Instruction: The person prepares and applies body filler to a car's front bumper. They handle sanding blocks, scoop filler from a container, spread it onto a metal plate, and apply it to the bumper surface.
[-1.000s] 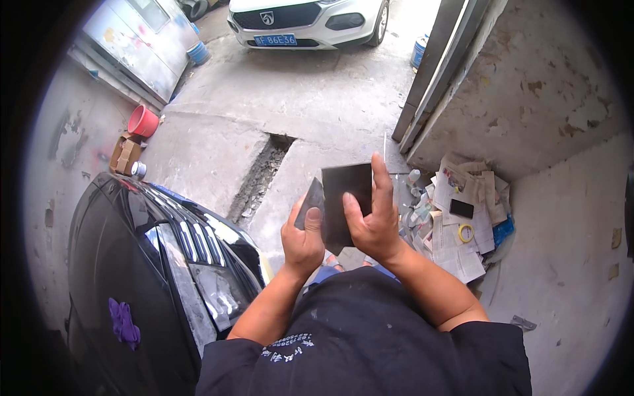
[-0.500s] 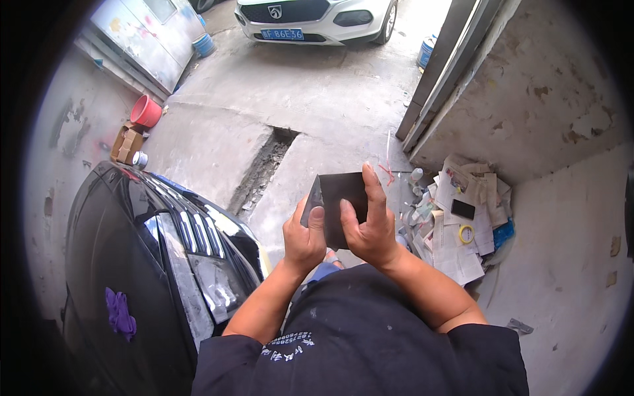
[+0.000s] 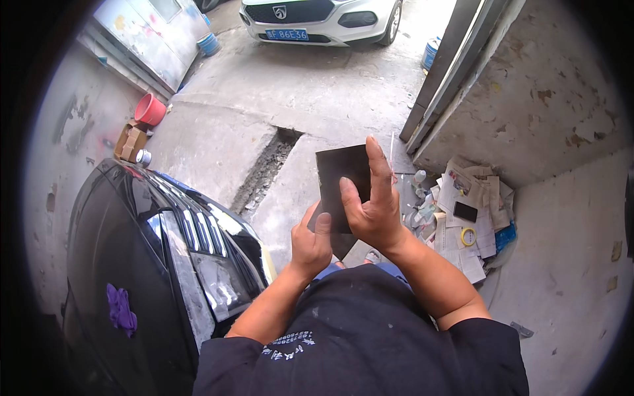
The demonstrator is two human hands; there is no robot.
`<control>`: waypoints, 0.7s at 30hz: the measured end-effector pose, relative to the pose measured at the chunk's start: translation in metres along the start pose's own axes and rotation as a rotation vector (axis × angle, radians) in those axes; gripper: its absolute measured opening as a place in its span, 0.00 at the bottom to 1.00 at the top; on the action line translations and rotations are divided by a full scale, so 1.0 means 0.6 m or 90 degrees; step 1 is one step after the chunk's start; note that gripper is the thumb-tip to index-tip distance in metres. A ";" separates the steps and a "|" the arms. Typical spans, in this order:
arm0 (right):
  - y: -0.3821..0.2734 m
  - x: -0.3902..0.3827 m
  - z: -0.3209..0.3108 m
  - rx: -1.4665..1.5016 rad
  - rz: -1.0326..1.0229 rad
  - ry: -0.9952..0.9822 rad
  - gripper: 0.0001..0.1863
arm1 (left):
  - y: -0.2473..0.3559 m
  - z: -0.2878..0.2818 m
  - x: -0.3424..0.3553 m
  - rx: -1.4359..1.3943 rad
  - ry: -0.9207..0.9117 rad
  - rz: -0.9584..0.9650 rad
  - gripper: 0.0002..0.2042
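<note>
My right hand [image 3: 373, 214] grips a black rectangular sheet [image 3: 335, 165], like sandpaper, with the thumb across its face and the index finger up along its right edge. Lower down, my left hand [image 3: 312, 247] is closed on a second dark sheet [image 3: 342, 243], which shows only partly behind and below the first. Both hands are close together in front of my dark shirt, above the concrete floor.
A black car panel [image 3: 112, 244] with a purple glove [image 3: 121, 309] lies left. Right are newspapers [image 3: 482, 234], a phone [image 3: 465, 211] and yellow tape roll [image 3: 468, 236] by the wall. Ahead are a floor trench [image 3: 267, 168], red bucket [image 3: 150, 111] and white car [image 3: 317, 20].
My right hand has risen with the black sheet since half a second ago. My left hand has shifted slightly right, and its sheet sits lower relative to the other, more hidden.
</note>
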State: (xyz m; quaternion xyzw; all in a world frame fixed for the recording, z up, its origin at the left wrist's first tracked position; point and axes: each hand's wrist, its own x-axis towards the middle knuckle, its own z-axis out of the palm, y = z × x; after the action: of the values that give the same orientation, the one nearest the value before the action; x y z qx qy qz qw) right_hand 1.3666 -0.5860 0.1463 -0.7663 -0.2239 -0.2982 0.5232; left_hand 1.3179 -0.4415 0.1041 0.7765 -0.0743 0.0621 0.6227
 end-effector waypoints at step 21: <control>0.028 -0.028 -0.006 0.055 0.110 0.005 0.36 | 0.009 -0.007 0.010 -0.075 0.046 0.020 0.19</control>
State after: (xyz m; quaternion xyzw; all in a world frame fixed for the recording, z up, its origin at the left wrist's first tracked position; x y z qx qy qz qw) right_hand 1.3650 -0.5958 0.1243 -0.7582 -0.1677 -0.2455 0.5803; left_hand 1.3227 -0.4384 0.1113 0.7345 -0.0677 0.0957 0.6685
